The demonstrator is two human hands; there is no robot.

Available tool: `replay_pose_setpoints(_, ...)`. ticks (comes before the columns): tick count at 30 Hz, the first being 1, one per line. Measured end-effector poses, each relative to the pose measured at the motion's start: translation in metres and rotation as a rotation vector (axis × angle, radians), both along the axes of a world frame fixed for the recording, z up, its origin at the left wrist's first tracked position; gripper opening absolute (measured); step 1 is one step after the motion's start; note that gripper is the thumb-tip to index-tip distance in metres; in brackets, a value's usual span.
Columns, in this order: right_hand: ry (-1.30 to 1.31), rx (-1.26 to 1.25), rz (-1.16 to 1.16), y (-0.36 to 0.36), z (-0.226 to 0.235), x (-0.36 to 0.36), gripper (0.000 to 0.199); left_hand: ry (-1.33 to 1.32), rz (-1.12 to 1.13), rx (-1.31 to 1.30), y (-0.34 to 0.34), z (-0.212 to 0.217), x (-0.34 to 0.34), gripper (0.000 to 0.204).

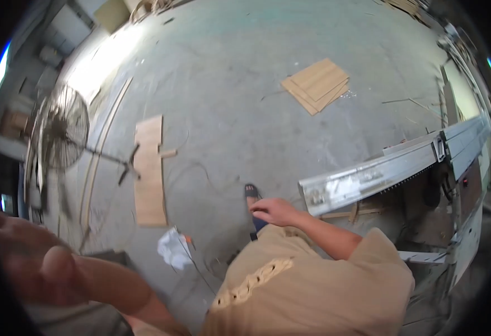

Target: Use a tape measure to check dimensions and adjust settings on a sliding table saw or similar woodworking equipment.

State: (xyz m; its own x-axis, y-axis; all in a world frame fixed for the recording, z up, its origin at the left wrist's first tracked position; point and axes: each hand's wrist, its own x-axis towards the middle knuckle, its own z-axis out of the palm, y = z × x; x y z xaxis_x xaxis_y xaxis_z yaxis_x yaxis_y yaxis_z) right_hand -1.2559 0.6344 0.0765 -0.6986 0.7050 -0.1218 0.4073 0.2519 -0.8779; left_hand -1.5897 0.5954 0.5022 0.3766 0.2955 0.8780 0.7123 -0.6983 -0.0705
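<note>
My right hand (278, 211) hangs in front of my body with its fingers loosely bent and nothing visible in it. It is nearest to the end of a long silvery metal rail (357, 187) on a machine to the right. Large and blurred at the lower left, my left hand (33, 263) is raised close to the camera. Its thumb shows, but the other fingers are smeared and cut off by the dark rim, so I cannot make out whether it holds anything.
A standing fan (60, 126) is at the left, near long thin strips (102, 143). On the concrete floor lie a long wooden board (149, 190), stacked wood panels (319, 81) and a crumpled white bag (172, 248) beside a dark cord.
</note>
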Motion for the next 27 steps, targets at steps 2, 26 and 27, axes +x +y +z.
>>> replay_pose_setpoints(2, -0.227, 0.120, 0.155, 0.085, 0.010, -0.050, 0.032, -0.192, 0.102, -0.107, 0.076, -0.039, -0.030, 0.056)
replay_pose_setpoints(26, -0.235, -0.182, -1.331, 0.292, 0.006, -0.047, 0.040, -0.023, 0.360, -2.146, 0.610, -0.579, -0.229, 0.035)
replay_pose_setpoints(27, -0.152, -0.116, -1.442, 0.285, 0.013, -0.044, 0.038, 0.023, 0.314, -2.099, 0.656, -0.577, -0.196, 0.035)
